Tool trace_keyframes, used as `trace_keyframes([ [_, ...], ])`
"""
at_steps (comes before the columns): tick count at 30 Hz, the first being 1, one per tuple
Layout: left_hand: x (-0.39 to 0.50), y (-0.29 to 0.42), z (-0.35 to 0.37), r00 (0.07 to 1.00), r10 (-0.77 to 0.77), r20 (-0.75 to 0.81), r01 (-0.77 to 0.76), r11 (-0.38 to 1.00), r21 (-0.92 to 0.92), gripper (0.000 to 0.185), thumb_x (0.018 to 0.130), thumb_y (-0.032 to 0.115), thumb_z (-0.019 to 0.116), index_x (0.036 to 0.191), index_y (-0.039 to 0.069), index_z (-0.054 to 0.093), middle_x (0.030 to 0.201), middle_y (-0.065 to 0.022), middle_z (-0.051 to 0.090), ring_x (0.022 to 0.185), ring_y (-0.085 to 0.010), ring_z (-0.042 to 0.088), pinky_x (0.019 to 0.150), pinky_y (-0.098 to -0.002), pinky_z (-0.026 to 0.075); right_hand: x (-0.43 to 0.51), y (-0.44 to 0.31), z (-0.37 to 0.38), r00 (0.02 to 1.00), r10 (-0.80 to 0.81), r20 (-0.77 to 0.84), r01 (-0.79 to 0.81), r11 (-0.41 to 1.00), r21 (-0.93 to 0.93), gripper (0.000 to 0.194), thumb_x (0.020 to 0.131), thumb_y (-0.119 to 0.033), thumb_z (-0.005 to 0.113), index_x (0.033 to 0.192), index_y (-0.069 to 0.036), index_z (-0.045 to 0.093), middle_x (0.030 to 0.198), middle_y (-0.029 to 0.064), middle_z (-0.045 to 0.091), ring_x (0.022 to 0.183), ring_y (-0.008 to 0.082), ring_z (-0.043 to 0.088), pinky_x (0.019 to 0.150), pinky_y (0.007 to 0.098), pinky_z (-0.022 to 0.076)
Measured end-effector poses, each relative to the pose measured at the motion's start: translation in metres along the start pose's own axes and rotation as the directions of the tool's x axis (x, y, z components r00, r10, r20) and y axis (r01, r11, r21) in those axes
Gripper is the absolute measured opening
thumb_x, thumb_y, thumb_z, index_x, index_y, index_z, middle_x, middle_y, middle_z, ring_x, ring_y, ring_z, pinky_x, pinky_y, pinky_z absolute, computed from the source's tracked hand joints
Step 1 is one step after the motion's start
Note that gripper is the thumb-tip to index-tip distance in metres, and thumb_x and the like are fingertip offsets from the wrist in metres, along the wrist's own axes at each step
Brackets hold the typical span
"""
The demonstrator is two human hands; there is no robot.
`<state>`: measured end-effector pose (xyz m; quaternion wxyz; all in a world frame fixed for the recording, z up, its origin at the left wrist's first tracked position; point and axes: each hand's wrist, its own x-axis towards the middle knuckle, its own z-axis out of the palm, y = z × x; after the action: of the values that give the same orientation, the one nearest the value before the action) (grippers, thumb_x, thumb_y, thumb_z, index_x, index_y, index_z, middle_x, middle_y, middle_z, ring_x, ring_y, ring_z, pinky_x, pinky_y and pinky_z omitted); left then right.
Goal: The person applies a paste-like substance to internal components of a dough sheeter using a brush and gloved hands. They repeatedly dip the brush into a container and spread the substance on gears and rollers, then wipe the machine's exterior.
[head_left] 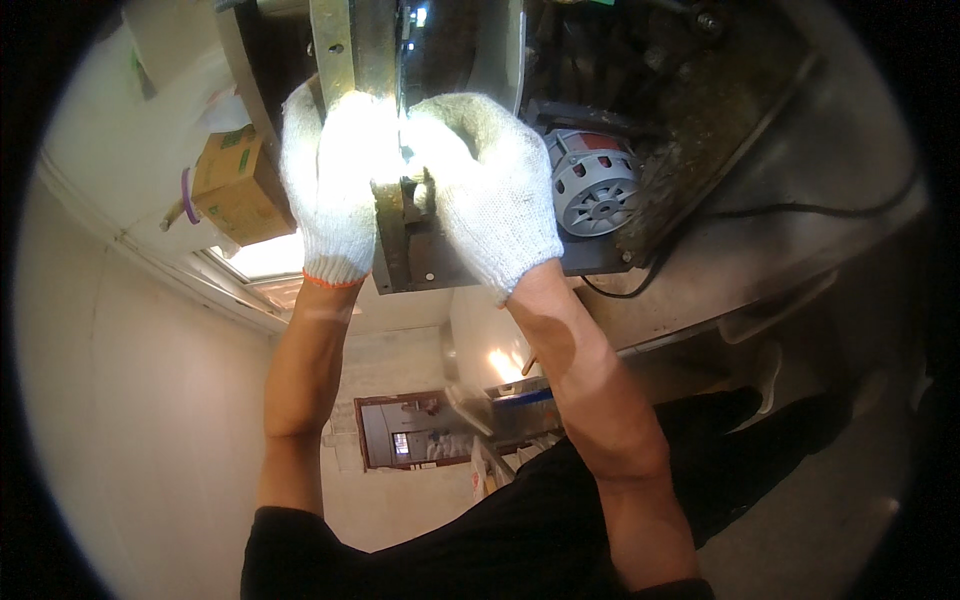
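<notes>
My left hand [322,187], in a white knit glove with an orange cuff edge, is wrapped around an upright metal bar [335,64] of a machine frame. My right hand [502,176], gloved the same way, is bent with its fingertips at the inner edge of that frame. Strong glare whitens both sets of fingertips, so whatever lies between the right fingers cannot be made out. A small dark part [425,196] shows just below the right fingertips. To the right of this hand sits a grey electric motor [596,184] with a finned, vented end.
The dark metal machine base [720,112] extends to the right, on a pale worktop [795,240]. A black cable [810,210] runs across it. On the left are a cardboard box [240,187] and a roll of purple tape [189,196]. A wall opening [401,431] shows behind.
</notes>
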<state>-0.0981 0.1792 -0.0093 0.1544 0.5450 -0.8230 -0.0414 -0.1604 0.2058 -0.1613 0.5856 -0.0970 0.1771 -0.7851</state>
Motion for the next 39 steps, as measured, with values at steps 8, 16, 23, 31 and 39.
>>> trace_keyframes([
  [8, -0.002, -0.001, -0.001, 0.999, 0.038, 0.009, -0.038, 0.999, 0.014, 0.037, 0.117, 0.022, 0.063, 0.148, 0.001, 0.06, 0.121, -0.0102, 0.076, 0.107, -0.0149, 0.075, 0.088, -0.0303, 0.063, -0.002, 0.002, 0.002, 0.999, -0.019, 0.028, 0.021, 0.999, -0.046, 0.032, 0.108, -0.026, 0.071, 0.121, 0.002, 0.081, 0.104, 0.0164, 0.083, 0.091, 0.0235, 0.077, 0.085, 0.038, 0.0605],
  [16, -0.002, -0.011, -0.008, 0.973, 0.217, 0.075, -0.226, 0.964, 0.14, 0.041, 0.116, 0.024, 0.064, 0.149, -0.001, 0.061, 0.124, -0.0117, 0.076, 0.109, -0.016, 0.075, 0.089, -0.0305, 0.064, -0.007, 0.006, 0.009, 0.993, 0.115, 0.005, -0.115, 0.991, 0.069, 0.032, 0.11, -0.027, 0.072, 0.122, 0.002, 0.08, 0.102, 0.0125, 0.081, 0.091, 0.0193, 0.074, 0.084, 0.0357, 0.06],
  [23, 0.004, -0.007, -0.009, 0.979, 0.177, 0.099, -0.193, 0.964, 0.183, 0.044, 0.113, 0.022, 0.069, 0.148, -0.002, 0.06, 0.121, -0.0115, 0.076, 0.101, -0.0164, 0.076, 0.085, -0.0308, 0.064, -0.005, 0.006, 0.003, 0.93, -0.357, -0.082, 0.334, 0.918, -0.215, 0.024, 0.105, -0.019, 0.076, 0.117, 0.002, 0.081, 0.104, 0.0163, 0.082, 0.091, 0.0242, 0.079, 0.084, 0.0365, 0.0616],
  [31, 0.006, 0.004, 0.005, 0.963, 0.232, 0.133, -0.264, 0.904, 0.337, 0.07, 0.095, 0.02, 0.092, 0.148, -0.004, 0.052, 0.119, -0.0151, 0.076, 0.098, -0.0172, 0.076, 0.081, -0.031, 0.065, 0.001, 0.008, -0.005, 0.951, -0.309, -0.017, 0.302, 0.939, -0.164, 0.018, 0.105, -0.01, 0.07, 0.112, 0.004, 0.079, 0.098, 0.0141, 0.081, 0.086, 0.0211, 0.079, 0.08, 0.0338, 0.0613],
  [39, 0.011, 0.001, -0.002, 0.929, 0.31, 0.202, -0.37, 0.78, 0.505, 0.074, 0.092, 0.02, 0.094, 0.147, -0.004, 0.05, 0.121, -0.0152, 0.072, 0.101, -0.0192, 0.075, 0.084, -0.0327, 0.065, -0.004, 0.008, 0.003, 0.981, -0.195, -0.024, 0.193, 0.979, -0.061, 0.018, 0.108, -0.011, 0.068, 0.114, 0.003, 0.078, 0.096, 0.0106, 0.079, 0.084, 0.0154, 0.075, 0.076, 0.0321, 0.0599],
])
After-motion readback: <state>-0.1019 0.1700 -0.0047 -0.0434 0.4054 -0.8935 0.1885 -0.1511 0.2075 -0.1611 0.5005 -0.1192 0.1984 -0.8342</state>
